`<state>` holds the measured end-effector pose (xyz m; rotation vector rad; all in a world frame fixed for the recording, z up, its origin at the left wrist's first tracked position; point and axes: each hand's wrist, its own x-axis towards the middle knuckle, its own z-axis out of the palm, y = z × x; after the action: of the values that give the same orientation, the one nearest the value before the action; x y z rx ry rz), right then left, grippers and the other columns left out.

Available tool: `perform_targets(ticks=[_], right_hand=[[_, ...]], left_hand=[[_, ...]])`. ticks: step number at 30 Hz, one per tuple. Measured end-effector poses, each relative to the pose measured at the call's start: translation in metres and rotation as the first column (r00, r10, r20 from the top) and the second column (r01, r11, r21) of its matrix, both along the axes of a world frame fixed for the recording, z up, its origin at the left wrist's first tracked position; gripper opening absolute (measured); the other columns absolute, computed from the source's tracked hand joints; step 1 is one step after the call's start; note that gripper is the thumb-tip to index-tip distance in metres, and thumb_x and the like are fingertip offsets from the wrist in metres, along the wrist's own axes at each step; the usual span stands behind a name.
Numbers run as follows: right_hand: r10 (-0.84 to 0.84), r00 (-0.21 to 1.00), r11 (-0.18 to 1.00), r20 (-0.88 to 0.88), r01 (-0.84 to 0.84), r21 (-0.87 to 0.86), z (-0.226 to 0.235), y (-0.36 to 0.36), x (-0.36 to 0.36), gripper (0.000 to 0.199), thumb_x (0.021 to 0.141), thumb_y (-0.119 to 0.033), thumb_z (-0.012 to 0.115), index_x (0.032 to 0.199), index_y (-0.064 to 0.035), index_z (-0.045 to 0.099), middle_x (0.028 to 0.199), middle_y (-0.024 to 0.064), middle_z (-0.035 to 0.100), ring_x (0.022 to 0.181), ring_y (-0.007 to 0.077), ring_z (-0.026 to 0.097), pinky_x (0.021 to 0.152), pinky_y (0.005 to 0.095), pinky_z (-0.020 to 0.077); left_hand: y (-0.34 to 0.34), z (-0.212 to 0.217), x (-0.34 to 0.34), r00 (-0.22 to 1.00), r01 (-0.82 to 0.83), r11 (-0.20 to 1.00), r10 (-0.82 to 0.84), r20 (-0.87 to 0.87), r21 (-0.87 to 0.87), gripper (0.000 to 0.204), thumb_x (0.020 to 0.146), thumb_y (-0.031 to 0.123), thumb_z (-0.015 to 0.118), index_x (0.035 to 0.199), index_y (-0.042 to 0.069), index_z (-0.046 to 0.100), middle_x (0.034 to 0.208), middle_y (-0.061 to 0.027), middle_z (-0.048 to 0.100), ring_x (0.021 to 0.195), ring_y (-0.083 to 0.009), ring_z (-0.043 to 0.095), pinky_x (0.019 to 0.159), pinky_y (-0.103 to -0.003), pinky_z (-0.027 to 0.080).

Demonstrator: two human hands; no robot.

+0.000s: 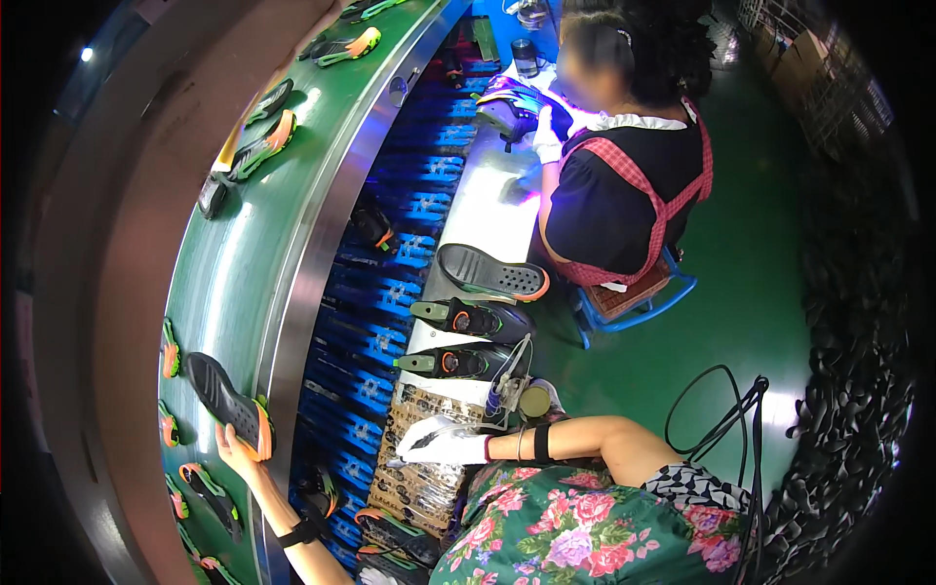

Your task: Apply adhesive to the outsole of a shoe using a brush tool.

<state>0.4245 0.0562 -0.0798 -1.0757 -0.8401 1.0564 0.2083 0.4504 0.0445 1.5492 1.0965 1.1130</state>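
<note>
Left hand (234, 450) gripping black sole (229, 404) by orange heel, setting it on green conveyor (244, 273). Right hand (444, 444), white-gloved, resting on patterned worktop (419, 483), probably pinching small tool. Two shoes (468, 339) waiting beyond; placement nearly finishing.

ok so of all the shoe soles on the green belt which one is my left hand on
The dark sole with the orange heel, lying tread up at the belt's inner edge. Your left hand grips its lower end; the other soles on the green belt lie untouched.

left hand (237, 450) outstretched, right hand (444, 444) gloved
</note>
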Motion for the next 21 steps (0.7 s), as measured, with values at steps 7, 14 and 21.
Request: perform_targets(ticks=[7, 14, 21], right_hand=[[-0.036, 0.997, 0.996, 0.067, 0.042, -0.079, -0.013, 0.002, -0.01, 0.019, 0.092, -0.022, 0.077, 0.102, -0.0081, 0.082, 0.103, 0.0085, 0.079, 0.094, 0.0196, 0.074, 0.084, 0.0325, 0.0574], [-0.054, 0.996, 0.992, 0.068, 0.061, -0.106, -0.008, 0.0, -0.011, 0.022, 0.095, -0.023, 0.076, 0.111, -0.0086, 0.08, 0.104, 0.0063, 0.08, 0.093, 0.0176, 0.074, 0.086, 0.0309, 0.0582], [-0.184, 0.98, 0.981, -0.078, 0.179, -0.069, -0.005, 0.009, -0.015, 0.02, 0.096, -0.018, 0.078, 0.112, -0.006, 0.079, 0.105, 0.0038, 0.079, 0.093, 0.0115, 0.071, 0.084, 0.0284, 0.0586]], left_hand=[[-0.045, -0.001, -0.018, 0.938, -0.067, 0.997, 0.047, 0.342, 0.044, 0.059, 0.101, 0.014, 0.063, 0.156, 0.008, 0.044, 0.141, -0.0157, 0.059, 0.12, -0.0291, 0.063, 0.103, -0.042, 0.054], [-0.097, -0.019, -0.051, 0.791, 0.142, 0.957, 0.043, 0.61, -0.252, 0.047, 0.096, 0.015, 0.072, 0.14, 0.006, 0.059, 0.13, -0.0125, 0.067, 0.112, -0.0252, 0.066, 0.096, -0.039, 0.057], [-0.166, -0.009, -0.06, 0.714, 0.328, 0.921, -0.094, 0.694, -0.212, 0.042, 0.103, 0.026, 0.058, 0.131, -0.005, 0.053, 0.116, -0.0158, 0.06, 0.104, -0.0222, 0.058, 0.094, -0.033, 0.049]])
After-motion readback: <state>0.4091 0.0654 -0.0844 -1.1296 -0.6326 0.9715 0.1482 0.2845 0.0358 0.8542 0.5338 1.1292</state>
